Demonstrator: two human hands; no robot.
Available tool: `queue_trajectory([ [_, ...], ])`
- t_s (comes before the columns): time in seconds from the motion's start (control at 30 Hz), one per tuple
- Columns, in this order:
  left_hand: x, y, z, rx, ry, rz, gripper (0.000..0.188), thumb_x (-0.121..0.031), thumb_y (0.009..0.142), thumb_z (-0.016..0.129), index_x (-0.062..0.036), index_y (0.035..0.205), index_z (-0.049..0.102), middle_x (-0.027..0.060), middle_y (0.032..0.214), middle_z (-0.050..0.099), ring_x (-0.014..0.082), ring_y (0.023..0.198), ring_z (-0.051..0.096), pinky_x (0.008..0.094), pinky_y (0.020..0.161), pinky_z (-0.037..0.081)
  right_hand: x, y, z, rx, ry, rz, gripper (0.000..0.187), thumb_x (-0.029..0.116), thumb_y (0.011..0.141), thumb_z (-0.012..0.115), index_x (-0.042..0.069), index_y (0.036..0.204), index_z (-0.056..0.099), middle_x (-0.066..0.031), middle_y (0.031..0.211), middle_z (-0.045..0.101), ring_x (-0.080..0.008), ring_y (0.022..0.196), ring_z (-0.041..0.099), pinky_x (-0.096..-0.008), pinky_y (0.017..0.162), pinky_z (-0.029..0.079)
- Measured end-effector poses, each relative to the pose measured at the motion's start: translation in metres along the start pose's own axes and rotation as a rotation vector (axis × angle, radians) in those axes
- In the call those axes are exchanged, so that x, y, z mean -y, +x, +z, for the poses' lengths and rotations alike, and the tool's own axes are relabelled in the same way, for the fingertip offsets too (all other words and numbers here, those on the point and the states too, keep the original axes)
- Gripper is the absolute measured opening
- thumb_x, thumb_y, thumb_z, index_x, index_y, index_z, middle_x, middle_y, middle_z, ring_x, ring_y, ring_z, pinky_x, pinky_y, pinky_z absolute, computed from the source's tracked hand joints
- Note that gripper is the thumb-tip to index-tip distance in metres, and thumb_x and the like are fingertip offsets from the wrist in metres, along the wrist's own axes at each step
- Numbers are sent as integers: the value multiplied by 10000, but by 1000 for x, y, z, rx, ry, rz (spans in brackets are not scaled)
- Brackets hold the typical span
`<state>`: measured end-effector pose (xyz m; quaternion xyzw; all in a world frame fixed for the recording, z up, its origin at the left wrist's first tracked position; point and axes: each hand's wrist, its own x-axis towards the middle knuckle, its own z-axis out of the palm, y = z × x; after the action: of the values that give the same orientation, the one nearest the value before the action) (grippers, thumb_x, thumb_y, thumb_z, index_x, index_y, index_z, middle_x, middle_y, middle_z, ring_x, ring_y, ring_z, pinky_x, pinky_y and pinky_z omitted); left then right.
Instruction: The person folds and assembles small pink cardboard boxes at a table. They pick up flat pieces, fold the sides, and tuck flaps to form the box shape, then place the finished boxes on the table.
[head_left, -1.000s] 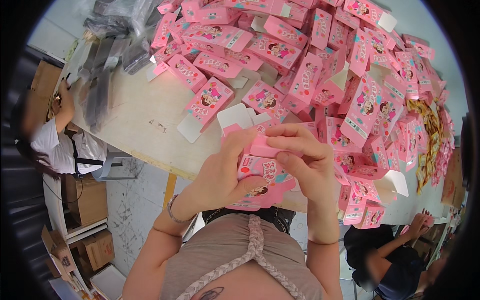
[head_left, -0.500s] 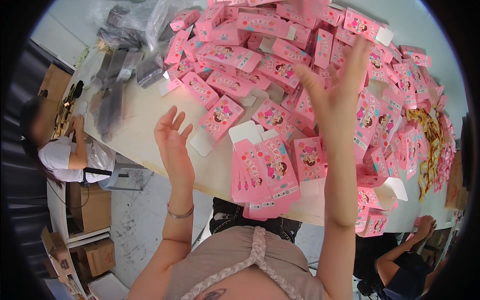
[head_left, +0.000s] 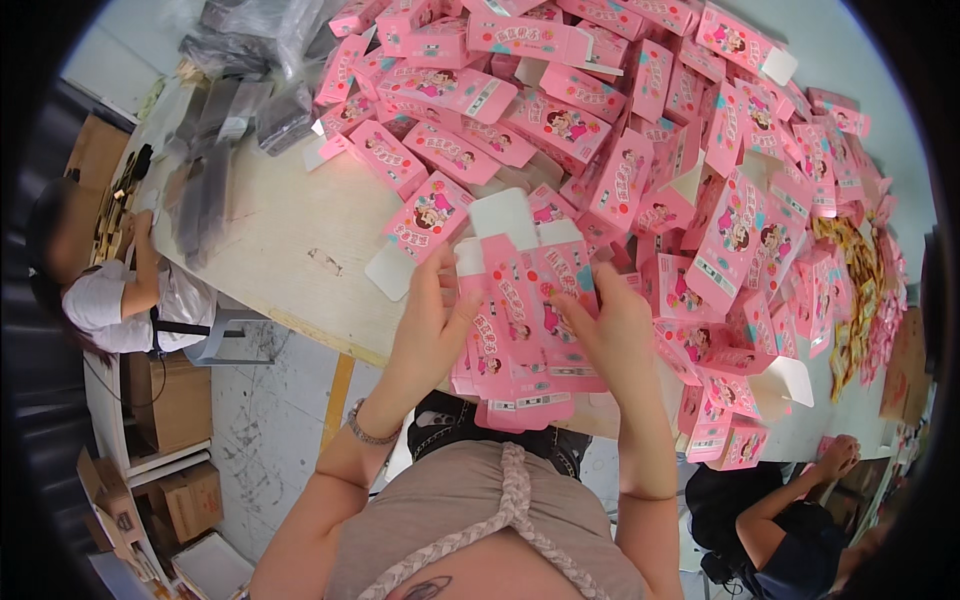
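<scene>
Left hand (head_left: pixel 425 330) and right hand (head_left: pixel 615 335) both grip a stack of flat pink cartons (head_left: pixel 520 330) at the table (head_left: pixel 270 230) edge; a heap of folded pink boxes (head_left: pixel 640 130) crowds the table behind, grey bags (head_left: pixel 250 60) far left

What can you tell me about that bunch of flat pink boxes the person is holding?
The stack of flat pink boxes looks like thin printed cardboard, still unfolded, with cartoon pictures and white end flaps sticking out on top. The sheets are fanned a little and hang over the table edge nearest the person. The left hand presses its left side, the right hand its right side. Behind it lies a big pile of made-up pink boxes.
</scene>
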<state>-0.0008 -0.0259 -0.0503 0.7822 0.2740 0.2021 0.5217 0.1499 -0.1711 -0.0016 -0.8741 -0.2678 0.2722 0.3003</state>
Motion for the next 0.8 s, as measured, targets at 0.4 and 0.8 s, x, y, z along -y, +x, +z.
queue_trajectory([
  [0.4, -49, 34, 11, 238, -796, -42, 512, -105, 929, 462, -25, 1396, 268, 143, 1223, 524, 222, 1135, 520, 347, 954, 427, 20, -26, -1, -179, 102, -763, 872, 230, 758, 744, 7, 1434, 240, -179, 1268, 483, -347, 1030, 543, -404, 848, 469],
  [0.8, -67, 7, -1, 337, -203, 233, 595, -193, 867, 637, 0, 1342, 334, 121, 1265, 469, 208, 1131, 499, 324, 961, 383, -16, 0, 20, -225, 717, -696, 364, 50, 830, 674, 10, 1148, 503, -76, 1040, 520, -140, 951, 529, -255, 809, 433],
])
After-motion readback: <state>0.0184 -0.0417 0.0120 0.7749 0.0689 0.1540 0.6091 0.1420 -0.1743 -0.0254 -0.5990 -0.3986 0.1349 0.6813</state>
